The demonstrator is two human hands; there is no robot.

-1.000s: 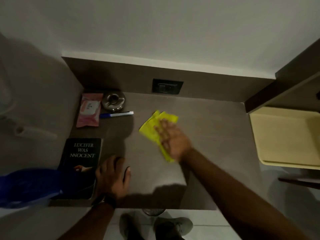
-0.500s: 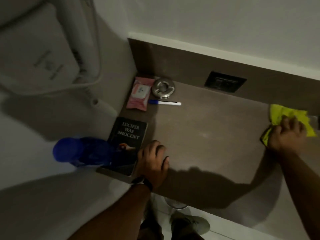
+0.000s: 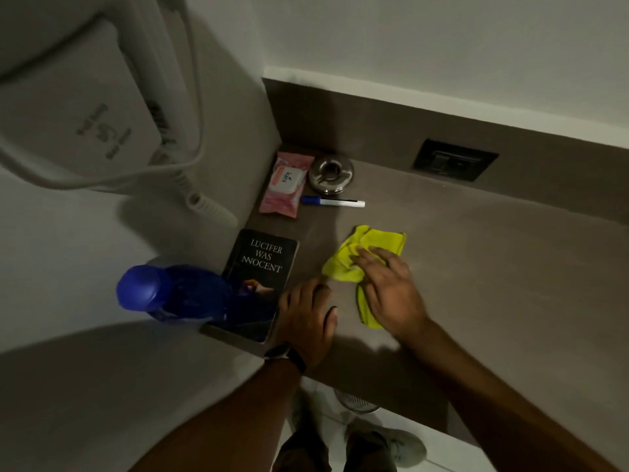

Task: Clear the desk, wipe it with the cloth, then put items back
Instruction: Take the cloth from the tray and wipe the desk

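A yellow cloth lies crumpled on the brown desk, and my right hand presses flat on its near part with fingers spread. My left hand rests palm down on the desk's front edge, beside a black book titled "Lucifer Was Innocent". A blue bottle stands at the book's left. In the far left corner are a pink wipes pack, a metal ashtray and a blue-capped marker.
A wall-mounted white device with a coiled cord hangs left of the desk. A dark socket plate sits in the back panel. My shoes and a floor drain show below the desk edge.
My right hand has swept the cloth from the desk's right side back to the left, close to the book. The left hand has stayed at the front edge.
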